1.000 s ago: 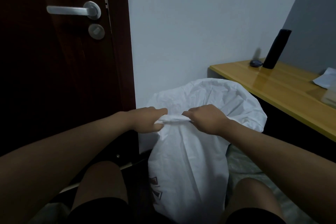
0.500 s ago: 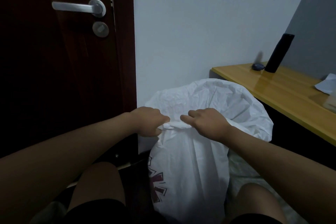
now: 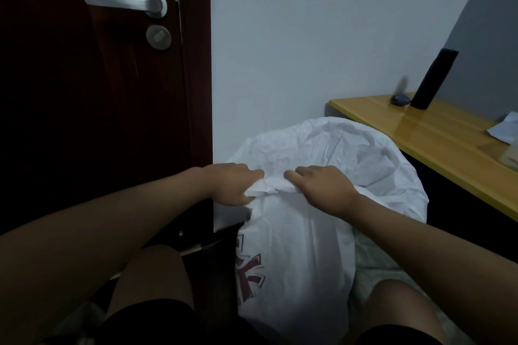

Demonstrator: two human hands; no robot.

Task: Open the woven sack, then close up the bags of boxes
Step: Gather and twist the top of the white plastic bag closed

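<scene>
White bag (image 3: pixel 297 260) with a seemingly maroon print (image 3: pixel 248 269); yellow desk (image 3: pixel 448 134).

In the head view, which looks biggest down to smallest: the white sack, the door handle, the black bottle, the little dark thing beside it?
1. white sack
2. door handle and black bottle: look alike
3. small dark object

Yellow wooden desk (image 3: pixel 437 131) bearing black cylinder (image 3: pixel 433 78), small dark object (image 3: pixel 398 99), white paper (image 3: pixel 506 129).
</scene>
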